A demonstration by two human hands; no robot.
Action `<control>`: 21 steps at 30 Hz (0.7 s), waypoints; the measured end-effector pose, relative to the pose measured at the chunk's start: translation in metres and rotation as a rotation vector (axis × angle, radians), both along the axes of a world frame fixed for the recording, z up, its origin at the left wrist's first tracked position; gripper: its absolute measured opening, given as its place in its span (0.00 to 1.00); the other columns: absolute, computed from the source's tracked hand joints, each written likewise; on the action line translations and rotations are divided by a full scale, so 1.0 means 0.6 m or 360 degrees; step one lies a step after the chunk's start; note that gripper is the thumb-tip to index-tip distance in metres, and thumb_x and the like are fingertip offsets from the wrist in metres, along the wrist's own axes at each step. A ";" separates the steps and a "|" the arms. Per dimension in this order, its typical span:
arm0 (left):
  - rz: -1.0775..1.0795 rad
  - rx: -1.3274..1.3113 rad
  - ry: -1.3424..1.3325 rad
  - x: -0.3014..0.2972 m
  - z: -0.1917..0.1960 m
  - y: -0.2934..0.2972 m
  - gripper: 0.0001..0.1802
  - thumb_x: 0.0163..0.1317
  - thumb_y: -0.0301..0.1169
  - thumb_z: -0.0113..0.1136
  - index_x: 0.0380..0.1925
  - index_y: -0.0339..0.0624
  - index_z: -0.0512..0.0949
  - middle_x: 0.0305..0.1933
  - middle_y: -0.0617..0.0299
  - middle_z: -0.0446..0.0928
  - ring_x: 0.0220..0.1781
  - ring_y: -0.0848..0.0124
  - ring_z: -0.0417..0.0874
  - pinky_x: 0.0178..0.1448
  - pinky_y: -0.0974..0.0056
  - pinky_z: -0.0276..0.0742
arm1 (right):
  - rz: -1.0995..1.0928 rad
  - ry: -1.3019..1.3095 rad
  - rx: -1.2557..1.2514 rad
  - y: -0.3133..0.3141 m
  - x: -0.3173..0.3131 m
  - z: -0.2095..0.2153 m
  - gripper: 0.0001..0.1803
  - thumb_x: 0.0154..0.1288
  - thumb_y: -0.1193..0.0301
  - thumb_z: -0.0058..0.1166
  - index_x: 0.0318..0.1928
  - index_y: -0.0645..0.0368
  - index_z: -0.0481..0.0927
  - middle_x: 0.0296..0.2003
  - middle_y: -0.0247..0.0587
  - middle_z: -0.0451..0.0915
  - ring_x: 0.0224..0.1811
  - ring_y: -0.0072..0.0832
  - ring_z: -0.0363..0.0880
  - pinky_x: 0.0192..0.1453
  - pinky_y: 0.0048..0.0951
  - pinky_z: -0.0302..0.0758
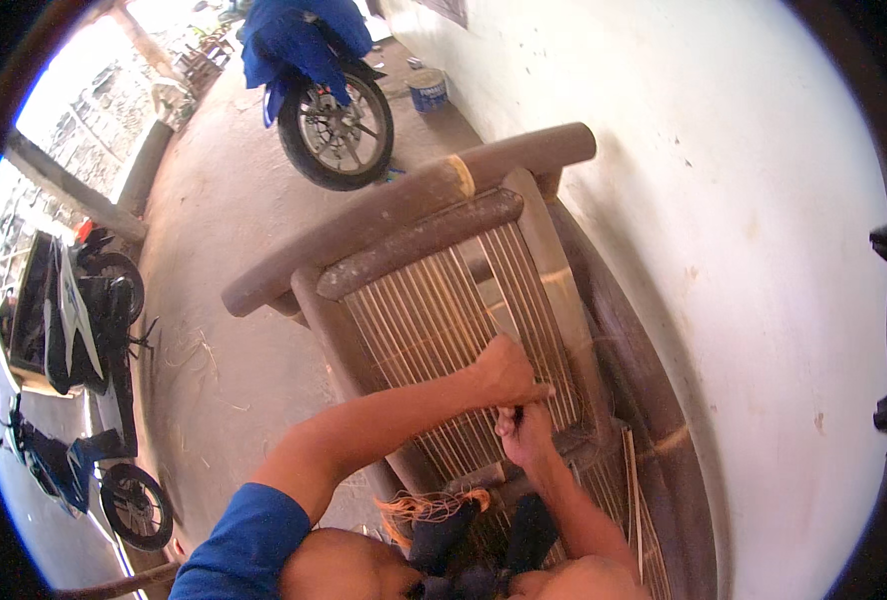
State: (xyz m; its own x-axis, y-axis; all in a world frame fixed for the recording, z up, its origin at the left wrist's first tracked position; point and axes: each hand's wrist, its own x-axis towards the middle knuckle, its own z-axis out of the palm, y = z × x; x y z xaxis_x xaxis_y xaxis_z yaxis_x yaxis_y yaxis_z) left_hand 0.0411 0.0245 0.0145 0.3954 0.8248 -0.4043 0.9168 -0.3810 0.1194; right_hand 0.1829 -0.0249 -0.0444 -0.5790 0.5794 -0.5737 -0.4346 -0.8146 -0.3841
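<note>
Left hand (509,372) and right hand (528,434) meet over the slats (414,320) of a bamboo chair (384,215).
Both hands are closed, fingers curled, the right just below the left and touching it; whether a thin strip is pinched between them, I cannot tell. The chair stands right in front of the person, beside a white wall (744,250), with orange string (434,504) at the near end of its slats. Beyond, near a blue-draped motorbike (309,50), a blue bucket (427,92) bears pale printing, too small to read.
</note>
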 end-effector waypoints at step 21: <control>-0.0165 0.0451 -0.0416 -0.033 -0.042 -0.025 0.17 0.61 0.44 0.63 0.19 0.47 0.83 0.21 0.54 0.80 0.33 0.54 0.83 0.56 0.47 0.71 | 0.1498 -0.2378 0.2583 0.029 0.077 0.034 0.16 0.76 0.60 0.52 0.54 0.57 0.77 0.22 0.57 0.82 0.25 0.55 0.85 0.29 0.55 0.79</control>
